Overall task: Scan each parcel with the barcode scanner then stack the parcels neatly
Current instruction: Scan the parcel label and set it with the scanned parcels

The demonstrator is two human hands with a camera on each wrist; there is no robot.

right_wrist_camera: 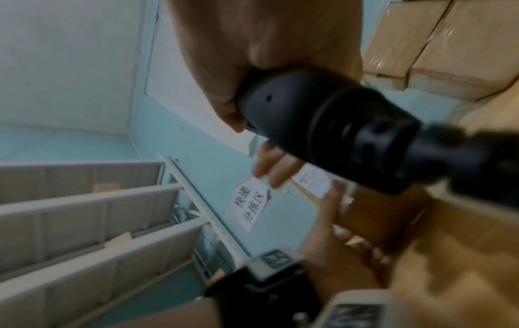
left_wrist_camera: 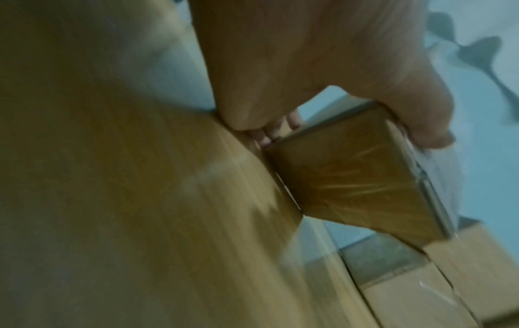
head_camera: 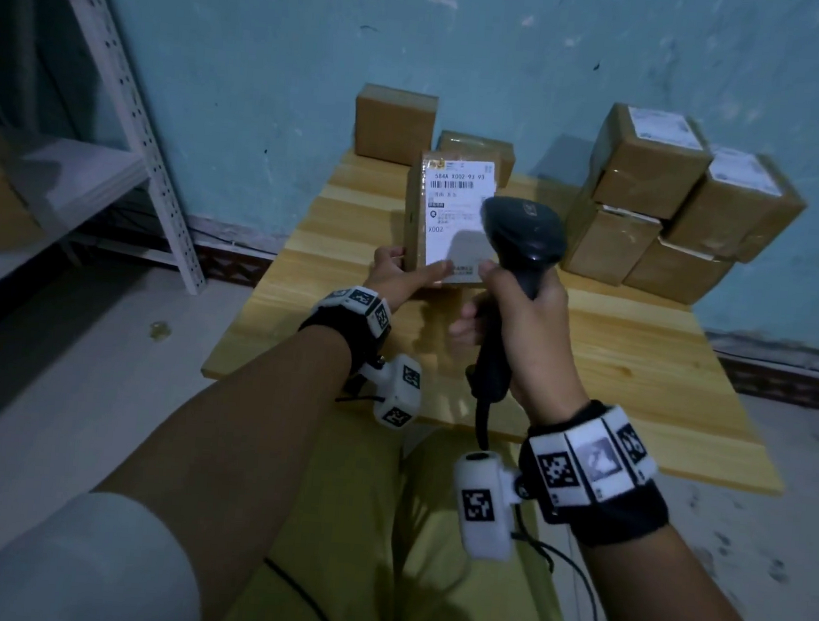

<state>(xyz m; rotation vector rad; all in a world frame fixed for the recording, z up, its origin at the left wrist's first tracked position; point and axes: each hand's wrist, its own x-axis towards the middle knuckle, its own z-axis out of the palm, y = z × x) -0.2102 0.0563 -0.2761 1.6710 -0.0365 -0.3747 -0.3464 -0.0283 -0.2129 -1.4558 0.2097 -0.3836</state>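
Observation:
My left hand (head_camera: 408,273) grips the lower end of a flat brown parcel (head_camera: 450,205), thumb on its white barcode label, tilted up above the wooden table (head_camera: 639,357). In the left wrist view the same parcel (left_wrist_camera: 356,184) sits between thumb and fingers of that hand (left_wrist_camera: 331,126). My right hand (head_camera: 525,314) holds a black barcode scanner (head_camera: 521,240) by its handle, head just in front of the label's lower right. The right wrist view shows the scanner (right_wrist_camera: 331,124) handle in my right hand (right_wrist_camera: 252,124), with the parcel (right_wrist_camera: 373,208) beyond it.
A stack of several taped boxes (head_camera: 675,204) stands at the table's back right. Two more boxes (head_camera: 395,123) sit against the blue wall behind the held parcel. A white metal shelf rack (head_camera: 134,107) stands on the left. The scanner's cable (head_camera: 482,424) hangs toward my lap.

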